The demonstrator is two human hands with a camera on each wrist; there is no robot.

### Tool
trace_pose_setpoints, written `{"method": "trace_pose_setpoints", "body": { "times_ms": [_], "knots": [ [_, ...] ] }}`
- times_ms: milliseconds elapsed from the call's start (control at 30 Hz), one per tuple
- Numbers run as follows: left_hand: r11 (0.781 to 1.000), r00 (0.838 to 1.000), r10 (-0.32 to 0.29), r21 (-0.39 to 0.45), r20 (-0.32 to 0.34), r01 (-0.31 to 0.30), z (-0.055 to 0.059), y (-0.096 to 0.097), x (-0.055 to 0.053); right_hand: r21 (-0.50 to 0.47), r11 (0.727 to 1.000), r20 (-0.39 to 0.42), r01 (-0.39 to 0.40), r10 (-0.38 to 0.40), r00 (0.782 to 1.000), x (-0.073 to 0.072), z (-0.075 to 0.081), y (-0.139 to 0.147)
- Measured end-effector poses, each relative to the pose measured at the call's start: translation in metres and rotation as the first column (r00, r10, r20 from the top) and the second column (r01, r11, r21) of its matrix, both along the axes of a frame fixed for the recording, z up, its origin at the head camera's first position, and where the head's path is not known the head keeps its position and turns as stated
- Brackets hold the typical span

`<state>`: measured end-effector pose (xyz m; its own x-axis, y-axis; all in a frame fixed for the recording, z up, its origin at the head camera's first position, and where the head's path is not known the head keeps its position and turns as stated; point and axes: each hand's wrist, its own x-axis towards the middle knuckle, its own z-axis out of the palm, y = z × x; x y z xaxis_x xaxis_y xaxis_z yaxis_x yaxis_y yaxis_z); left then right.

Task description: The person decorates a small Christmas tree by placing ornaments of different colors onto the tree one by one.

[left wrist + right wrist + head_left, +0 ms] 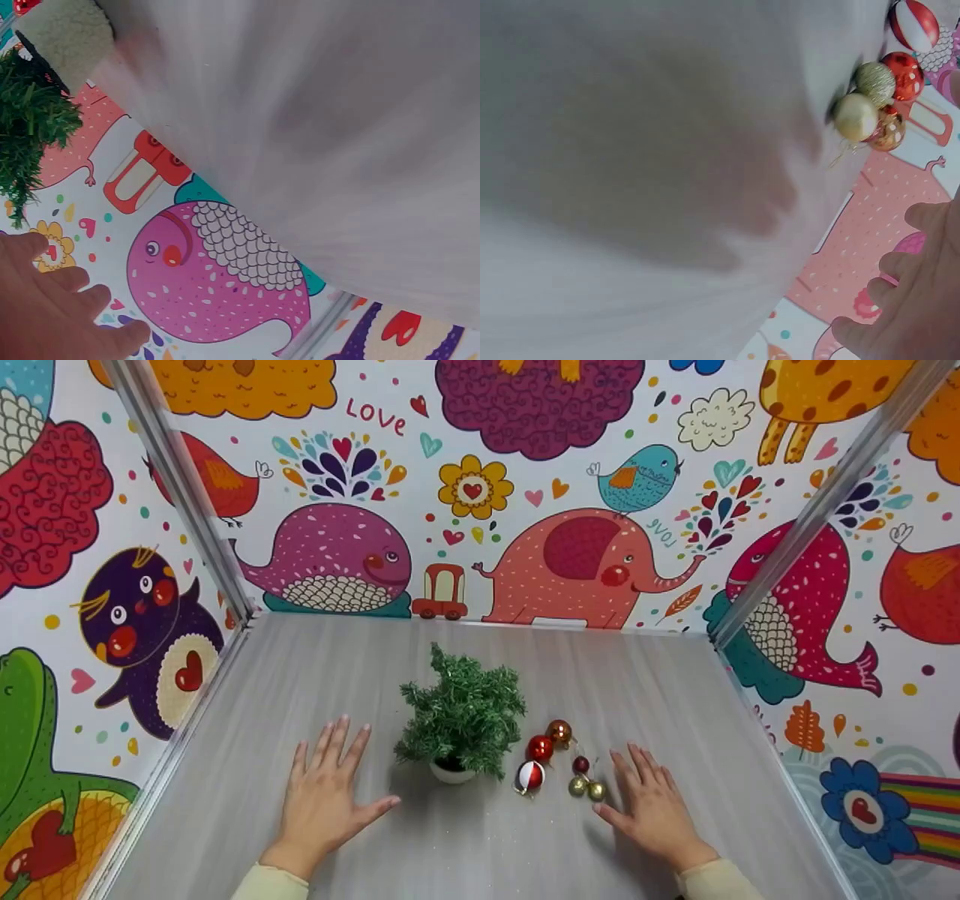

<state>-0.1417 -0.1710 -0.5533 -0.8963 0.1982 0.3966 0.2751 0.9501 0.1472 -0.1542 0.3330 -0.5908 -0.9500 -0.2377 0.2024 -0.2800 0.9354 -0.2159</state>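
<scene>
A small green artificial Christmas tree (466, 709) in a white pot (453, 770) stands upright on the table. Left of it, my left hand (324, 791) has its fingers spread and holds nothing. To the tree's right lie several ball ornaments: a gold-brown ball (559, 732), a red ball (540, 748), a red-and-white ball (529, 775), a small dark red ball (580, 764) and two small gold balls. My right hand (654, 806), fingers extended and holding nothing, is just right of the small balls. The left wrist view shows the tree (34, 120) beyond my fingers.
The grey wood-grain table (487, 847) is enclosed by panels printed with cartoon animals. Metal posts (180, 487) stand at the back corners, and metal edging (172, 757) runs along the sides. Tiny specks lie on the table before the tree.
</scene>
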Motion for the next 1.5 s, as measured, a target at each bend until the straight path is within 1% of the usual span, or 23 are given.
{"method": "trace_pose_setpoints", "body": {
  "times_ms": [133,233,333,433,533,633,733,833,900,1000,1100,1200,1267,1367,1500],
  "knots": [
    [1.000,1.000,-0.024,0.017,-0.010,0.025,0.005,0.008,-0.004,0.016,1.000,0.010,-0.022,0.021,1.000,-0.002,0.005,-0.011],
    [0.998,0.998,-0.049,0.030,-0.024,0.050,0.009,0.016,-0.008,0.018,0.998,-0.007,-0.055,0.055,0.998,-0.003,0.007,-0.020],
    [0.996,0.996,-0.074,0.043,-0.045,0.076,0.015,0.025,-0.011,0.019,0.995,-0.040,-0.099,0.099,0.994,-0.003,0.007,-0.029],
    [0.991,0.991,-0.107,0.071,-0.076,0.113,0.021,0.036,-0.016,0.023,0.990,-0.054,-0.138,0.139,0.989,-0.004,0.007,-0.040],
    [0.977,0.980,-0.155,0.126,-0.123,0.171,0.028,0.049,-0.022,0.026,0.984,-0.066,-0.175,0.176,0.982,-0.006,0.007,-0.050],
    [0.954,0.964,-0.196,0.193,-0.181,0.230,0.032,0.061,-0.027,0.022,0.975,-0.084,-0.221,0.223,0.971,-0.008,0.006,-0.061],
    [0.929,0.948,-0.220,0.247,-0.231,0.275,0.033,0.071,-0.030,0.033,0.961,-0.110,-0.273,0.275,0.955,-0.010,0.004,-0.072],
    [0.911,0.933,-0.243,0.268,-0.264,0.313,0.033,0.076,-0.032,0.045,0.951,-0.122,-0.305,0.309,0.943,-0.012,0.001,-0.082],
    [0.904,0.929,-0.260,0.271,-0.265,0.330,0.032,0.078,-0.032,0.048,0.949,-0.123,-0.310,0.314,0.941,-0.014,0.000,-0.088],
    [0.902,0.926,-0.275,0.265,-0.258,0.341,0.032,0.080,-0.033,0.042,0.952,-0.120,-0.304,0.307,0.944,-0.018,-0.004,-0.094],
    [0.904,0.932,-0.272,0.268,-0.238,0.332,0.032,0.080,-0.033,0.035,0.952,-0.107,-0.304,0.306,0.946,-0.025,-0.006,-0.098],
    [0.905,0.935,-0.273,0.269,-0.228,0.330,0.034,0.079,-0.034,0.029,0.951,-0.100,-0.307,0.308,0.946,-0.030,-0.007,-0.100],
    [0.904,0.933,-0.279,0.265,-0.228,0.335,0.035,0.078,-0.034,0.034,0.951,-0.099,-0.307,0.309,0.946,-0.032,-0.009,-0.101],
    [0.902,0.928,-0.294,0.256,-0.227,0.348,0.035,0.077,-0.033,0.042,0.946,-0.115,-0.320,0.323,0.939,-0.033,-0.014,-0.101],
    [0.903,0.931,-0.300,0.252,-0.210,0.348,0.033,0.077,-0.032,0.044,0.944,-0.114,-0.327,0.330,0.937,-0.033,-0.020,-0.102]
  ]
}}
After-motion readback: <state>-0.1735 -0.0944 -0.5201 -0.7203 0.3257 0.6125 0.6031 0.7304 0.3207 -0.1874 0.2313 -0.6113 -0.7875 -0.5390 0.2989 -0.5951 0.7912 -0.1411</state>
